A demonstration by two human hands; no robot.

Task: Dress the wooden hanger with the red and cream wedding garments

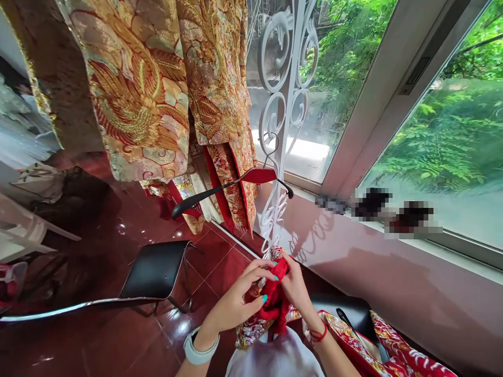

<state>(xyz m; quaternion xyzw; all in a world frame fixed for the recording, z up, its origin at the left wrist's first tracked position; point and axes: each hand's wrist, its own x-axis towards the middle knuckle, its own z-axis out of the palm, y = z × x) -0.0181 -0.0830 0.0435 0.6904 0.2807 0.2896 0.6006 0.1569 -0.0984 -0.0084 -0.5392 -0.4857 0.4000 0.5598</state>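
Observation:
A bunched red garment (270,298) with gold and white embroidery hangs in front of my lap. My right hand (294,283) is closed round a crumpled red piece of it at the top. My left hand (241,298), with a white band at the wrist, holds the cloth from the left side; its green-nailed fingers and thumb curl over the red folds. What lies inside the folds is hidden. Just beyond my hands, an empty black hanger (257,175) with a red middle hangs from a white scrolled metal stand (285,104).
Gold embroidered robes (145,104) hang at upper left. A black-seated chair (157,269) stands on the red tiled floor (220,262). More red embroidered cloth (396,340) lies over a black seat at lower right. Windows (444,136) and a sill with blurred items are at right.

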